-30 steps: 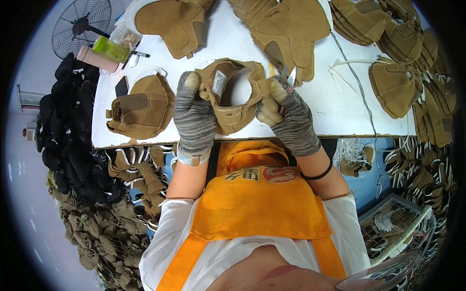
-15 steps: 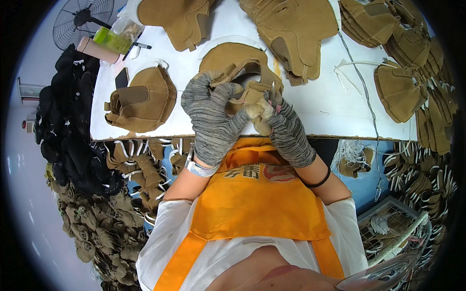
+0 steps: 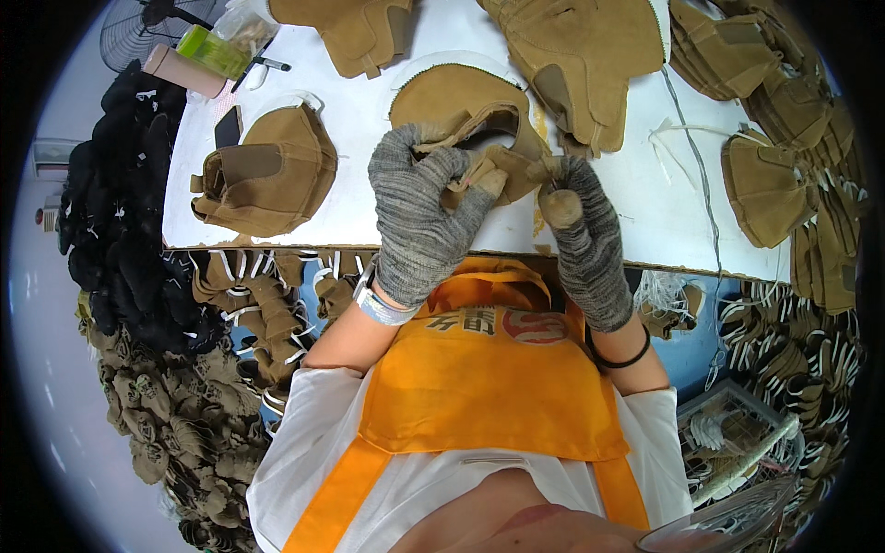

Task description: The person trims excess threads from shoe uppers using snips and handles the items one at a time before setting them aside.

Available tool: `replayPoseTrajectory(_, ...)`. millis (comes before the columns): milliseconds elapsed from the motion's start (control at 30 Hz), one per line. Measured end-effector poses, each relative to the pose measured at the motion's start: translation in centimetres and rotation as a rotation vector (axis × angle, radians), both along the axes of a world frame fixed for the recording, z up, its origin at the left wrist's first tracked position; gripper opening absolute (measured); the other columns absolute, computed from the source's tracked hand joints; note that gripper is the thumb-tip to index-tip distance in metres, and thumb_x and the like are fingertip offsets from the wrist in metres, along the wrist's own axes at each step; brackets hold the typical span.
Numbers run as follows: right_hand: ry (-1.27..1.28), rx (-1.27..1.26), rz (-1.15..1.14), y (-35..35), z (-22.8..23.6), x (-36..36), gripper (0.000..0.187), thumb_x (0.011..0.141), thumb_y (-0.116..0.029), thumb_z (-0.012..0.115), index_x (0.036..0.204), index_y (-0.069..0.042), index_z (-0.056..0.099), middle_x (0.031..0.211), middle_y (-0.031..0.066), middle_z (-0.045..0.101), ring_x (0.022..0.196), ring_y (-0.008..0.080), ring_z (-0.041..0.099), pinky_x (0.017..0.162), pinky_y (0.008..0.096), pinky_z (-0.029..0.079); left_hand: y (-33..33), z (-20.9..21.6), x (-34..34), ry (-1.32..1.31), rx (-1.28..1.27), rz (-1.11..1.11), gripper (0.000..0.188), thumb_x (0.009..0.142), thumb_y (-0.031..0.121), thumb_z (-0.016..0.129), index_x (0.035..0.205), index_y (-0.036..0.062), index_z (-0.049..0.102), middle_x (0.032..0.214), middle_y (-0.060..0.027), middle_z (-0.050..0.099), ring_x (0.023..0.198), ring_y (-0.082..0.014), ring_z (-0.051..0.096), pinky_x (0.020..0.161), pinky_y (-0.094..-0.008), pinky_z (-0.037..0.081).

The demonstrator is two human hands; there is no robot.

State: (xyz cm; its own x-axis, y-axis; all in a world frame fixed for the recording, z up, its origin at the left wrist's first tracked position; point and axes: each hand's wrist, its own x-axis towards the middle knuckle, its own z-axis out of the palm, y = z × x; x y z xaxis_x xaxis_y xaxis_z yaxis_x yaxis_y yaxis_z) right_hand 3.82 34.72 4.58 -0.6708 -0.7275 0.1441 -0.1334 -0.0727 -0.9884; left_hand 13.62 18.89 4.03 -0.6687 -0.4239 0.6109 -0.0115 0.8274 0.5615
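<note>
A brown suede boot upper point(image 3: 452, 96) with a white edging lies on the table's near middle, its opening facing me. My left hand point(image 3: 419, 198), in a grey knitted glove, is closed on the upper's near edge, thumb and fingers pinching the suede. My right hand point(image 3: 583, 235), gloved alike, is beside the upper's right edge with its fingers curled in. A small dark tip shows at those fingers; what they hold is mostly hidden. Another brown boot upper point(image 3: 267, 175) rests left of my left hand.
More uppers point(image 3: 590, 69) lie at the far side and in stacks point(image 3: 779, 115) at the right. A grey cord point(image 3: 701, 170) crosses the white table point(image 3: 664, 217). A pink cup point(image 3: 184, 72), a green container point(image 3: 212, 51) and a black marker point(image 3: 272, 64) stand far left.
My right hand has moved right, away from my left hand, and the pale pointed tip seen by its fingers is hidden. My left hand keeps hold of the boot upper.
</note>
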Motion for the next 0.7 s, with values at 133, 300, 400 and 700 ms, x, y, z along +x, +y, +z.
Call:
replayPoseTrajectory(133,0.599,0.082,-0.149,-0.2,1.1,-0.4,0.034,0.091,-0.026,0.061,0.113,0.000,0.062,0.095,0.0135,0.067,0.084,0.0250,0.065,0.072,0.0341,0.053,0.1,-0.4,-0.1,0.009,-0.056,0.033,0.036,0.063,0.015,0.085,0.089,0.0014,0.066,0.105,-0.0171,0.054,0.093,-0.0297,0.057,0.081,-0.0395,0.049)
replayPoseTrajectory(300,0.945,0.314,-0.164,0.1,3.3,-0.4,0.033,0.085,-0.024,0.066,0.112,-0.006,0.065,0.084,0.0130,0.063,0.070,0.0276,0.062,0.062,0.0366,0.052,0.0,-1.0,0.0,0.067,-0.087,0.022,0.040,0.060,0.019,0.087,0.090,0.0031,0.066,0.110,-0.0170,0.051,0.097,-0.0305,0.056,0.083,-0.0401,0.048)
replayPoseTrajectory(400,1.039,0.277,-0.169,-0.1,3.7,-0.5,0.034,0.083,-0.024,0.067,0.112,-0.006,0.065,0.080,0.0115,0.061,0.068,0.0261,0.061,0.060,0.0360,0.051,0.1,-1.6,0.1,0.060,-0.053,0.048,0.044,0.058,0.022,0.088,0.091,0.0044,0.066,0.112,-0.0165,0.050,0.100,-0.0309,0.054,0.084,-0.0404,0.047)
replayPoseTrajectory(700,1.075,0.275,-0.138,-0.7,3.8,-0.3,0.032,0.083,-0.019,0.066,0.112,-0.005,0.065,0.084,0.0110,0.062,0.069,0.0264,0.062,0.061,0.0358,0.051,-0.3,-1.4,0.4,0.002,-0.090,0.051,0.047,0.056,0.025,0.090,0.090,0.0069,0.064,0.111,-0.0159,0.050,0.101,-0.0320,0.052,0.085,-0.0423,0.045)
